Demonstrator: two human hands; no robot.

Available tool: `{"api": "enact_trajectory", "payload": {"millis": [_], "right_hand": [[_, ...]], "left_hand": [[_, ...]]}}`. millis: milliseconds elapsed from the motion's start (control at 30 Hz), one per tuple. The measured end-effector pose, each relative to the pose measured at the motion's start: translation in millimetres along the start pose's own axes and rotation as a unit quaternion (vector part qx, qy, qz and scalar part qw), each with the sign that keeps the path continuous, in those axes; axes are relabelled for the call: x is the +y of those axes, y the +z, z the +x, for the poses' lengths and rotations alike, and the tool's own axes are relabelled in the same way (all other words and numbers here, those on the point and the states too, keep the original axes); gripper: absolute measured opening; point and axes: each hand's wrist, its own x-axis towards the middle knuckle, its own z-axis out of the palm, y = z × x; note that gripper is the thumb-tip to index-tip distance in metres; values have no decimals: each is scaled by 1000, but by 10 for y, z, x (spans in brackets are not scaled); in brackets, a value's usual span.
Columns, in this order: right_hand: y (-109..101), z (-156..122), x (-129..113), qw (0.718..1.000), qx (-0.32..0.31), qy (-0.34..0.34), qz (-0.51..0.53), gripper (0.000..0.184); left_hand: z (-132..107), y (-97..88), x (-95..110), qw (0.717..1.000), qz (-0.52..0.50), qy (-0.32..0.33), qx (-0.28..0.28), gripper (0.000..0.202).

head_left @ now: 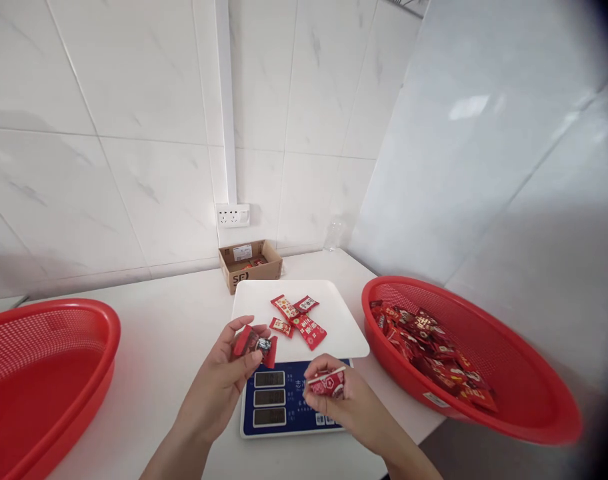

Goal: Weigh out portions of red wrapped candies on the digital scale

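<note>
My left hand (pixel 231 367) grips a red and dark candy packet (pixel 257 344) between thumb and fingers, above the near left edge of the scale's white pan (pixel 341 310). In my right hand (pixel 341 400) is a red wrapped candy (pixel 329 385) with a pale stick across it, in front of the blue scale panel (pixel 304 425). Several red candy packets (pixel 310 331) lie grouped on the pan, beyond both hands. The digits on the scale's displays (pixel 269 398) are too dim to read.
A red basket (pixel 539 427) holding many wrapped candies (pixel 429 347) stands at the right, overhanging the table edge. Another red basket (pixel 97 313) is at the left. Behind the scale, a cardboard box (pixel 257 271) with a few packets sits near the wall socket (pixel 233 215).
</note>
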Motion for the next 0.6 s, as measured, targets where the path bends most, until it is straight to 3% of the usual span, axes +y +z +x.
{"api": "enact_trajectory", "payload": {"millis": [100,167,300,467,600], "right_hand": [[97,-46,87,998,-21,-18,50,36],[148,-54,111,997,-38,-22,61,42],[201,-22,98,997,-45,-10,58,45],[207,31,74,999,15,1,42,40],[178,61,107,998,51,-9,24,39]], "left_hand": [[-31,-6,-64,990,99,4,-98,36],[-33,0,-107,980,151,6,-128,33],[-12,33,-164,970,213,21,-118,30],[9,73,-175,946,312,46,-79,26],[31,69,-158,937,344,25,-50,24]]}}
